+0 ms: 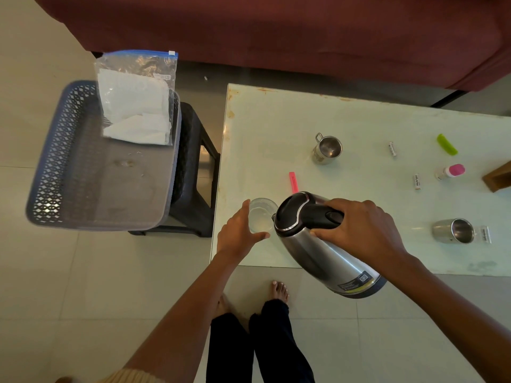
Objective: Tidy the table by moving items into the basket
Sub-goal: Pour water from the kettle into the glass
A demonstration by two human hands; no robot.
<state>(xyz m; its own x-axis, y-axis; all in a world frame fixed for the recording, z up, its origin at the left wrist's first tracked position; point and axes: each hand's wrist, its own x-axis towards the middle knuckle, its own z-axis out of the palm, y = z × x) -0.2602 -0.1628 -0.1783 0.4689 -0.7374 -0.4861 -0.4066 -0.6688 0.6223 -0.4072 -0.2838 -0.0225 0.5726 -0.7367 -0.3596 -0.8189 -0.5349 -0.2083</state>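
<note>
Steel kettle (312, 252), tilted, spout just beside glass (260, 214); handle gripped by right hand (359, 230). Left hand (237, 233) curled round glass. Basket (55, 150) well left of glass. Advised: level kettle first, carry upright, avoid spill.

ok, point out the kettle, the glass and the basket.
kettle (307, 247): head view, steel body below the handle.
glass (261, 215): head view, inside bottom.
basket (51, 170): head view, left lattice wall.
</note>
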